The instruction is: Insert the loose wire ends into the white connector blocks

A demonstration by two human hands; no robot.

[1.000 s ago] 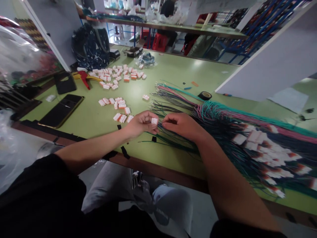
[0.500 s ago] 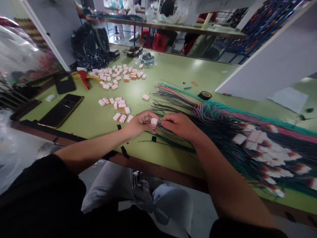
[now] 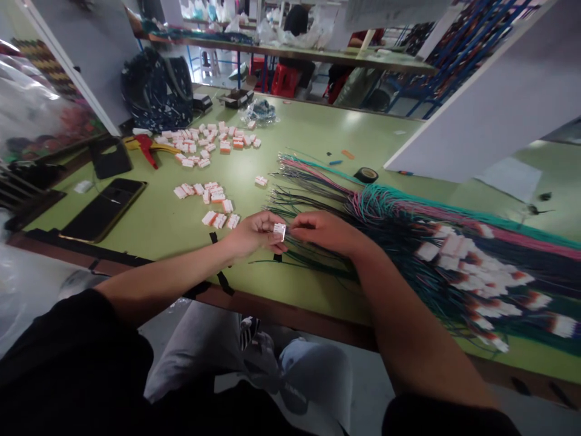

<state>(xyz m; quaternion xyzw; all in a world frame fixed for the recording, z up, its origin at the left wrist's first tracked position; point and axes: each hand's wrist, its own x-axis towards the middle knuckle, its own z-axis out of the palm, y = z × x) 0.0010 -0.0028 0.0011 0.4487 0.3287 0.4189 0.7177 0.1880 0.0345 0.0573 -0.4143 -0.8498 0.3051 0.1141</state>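
Between the thumb and fingers of my left hand [image 3: 255,235] is a small white connector housing [image 3: 279,231]. My right hand [image 3: 323,230] is pinched right beside it, at the housing's right side; a thin dark wire seems to be in its fingertips, mostly hidden. Loose wire ends [image 3: 290,197] fan out just behind both hands, dark, pink and green, part of a long bundle [image 3: 390,206] running off to the right. A single white-and-orange connector [image 3: 261,181] lies behind my left hand, and a small group of them [image 3: 213,194] sits to its left.
A larger pile of connectors [image 3: 213,139] lies farther back. Left are a black phone [image 3: 104,209] and a red-and-yellow hand tool [image 3: 147,149]. A tape roll [image 3: 366,175] stands behind the bundle. Wired connectors [image 3: 472,260] heap at right. A pale panel [image 3: 467,103] rises back right.
The view has shifted slightly, so the table things appear a little farther left. The connector housing in my left hand has tilted, and both hands stay close together.
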